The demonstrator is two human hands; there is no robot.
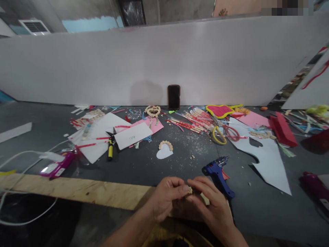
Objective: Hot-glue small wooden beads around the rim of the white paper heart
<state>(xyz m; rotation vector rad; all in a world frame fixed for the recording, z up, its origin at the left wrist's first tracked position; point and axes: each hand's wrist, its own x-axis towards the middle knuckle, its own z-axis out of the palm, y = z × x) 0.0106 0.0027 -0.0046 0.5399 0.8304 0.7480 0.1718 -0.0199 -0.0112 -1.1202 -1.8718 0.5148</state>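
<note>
Close to the table's front edge, my left hand (167,196) and my right hand (212,206) meet at the fingertips. Between them is a small beige, knobbly piece (190,189), mostly covered by the fingers. My left thumb and forefinger pinch it from one side, and the fingers of my right hand curl around it from the other. Just beyond lies a white paper heart (165,154) with similar beige bits set along its upper edge. To the right of my right hand a blue glue gun (219,178) rests on its side.
A phone (174,97) leans upright against the white partition (102,68). Scissors (219,135), red-and-wood sticks (195,120), cut white paper (272,168) and a red box (282,130) lie right. Left are a yellow-black cutting tool (110,151), a white card (133,135) and a purple corded device (58,166).
</note>
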